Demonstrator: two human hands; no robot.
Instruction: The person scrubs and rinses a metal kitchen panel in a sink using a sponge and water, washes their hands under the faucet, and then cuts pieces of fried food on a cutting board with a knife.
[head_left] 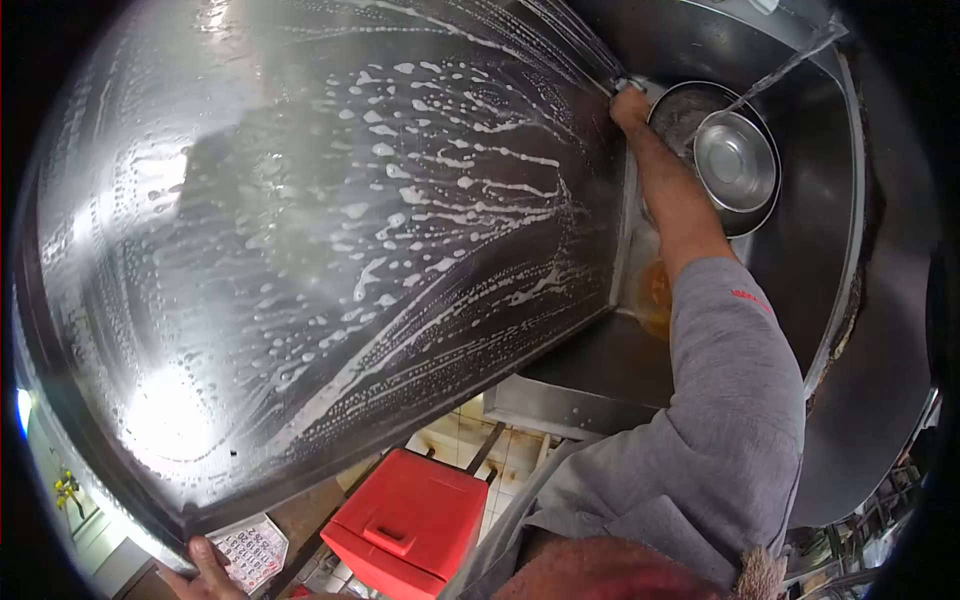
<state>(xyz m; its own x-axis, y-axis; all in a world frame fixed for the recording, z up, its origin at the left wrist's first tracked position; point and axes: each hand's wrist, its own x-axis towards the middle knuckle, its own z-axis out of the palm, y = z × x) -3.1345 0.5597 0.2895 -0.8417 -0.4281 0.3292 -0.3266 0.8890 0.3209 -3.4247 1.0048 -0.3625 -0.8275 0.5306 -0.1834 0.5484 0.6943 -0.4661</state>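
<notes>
Metal is sitting in the left hand (208, 572), whose grip is clasping the near corner of a large panel (300, 250), a thumb or finger showing at the rim. The right hand (630, 105) is reaching to the panel's far end, at the sink (812, 240); its fingers are showing too small for telling whether that grip is wide, narrow or holding something. The panel is tilting between the two hands, its far end reaching into the sink, and white suds (405, 220) are streaking and beading across its face. Handling it well is probably calling for a firm brace at the near corner, since soapy metal is likely to be slipping, and for even, overlapping passes out to the rim. Just beside the right hand, a metal bowl (735, 160) is resting in a larger pan (688, 105) under a stream of water (785, 72); the panel's edge is best clearing both. Outside the sink, a red bin (400, 515) is standing where suds could be dripping.
</notes>
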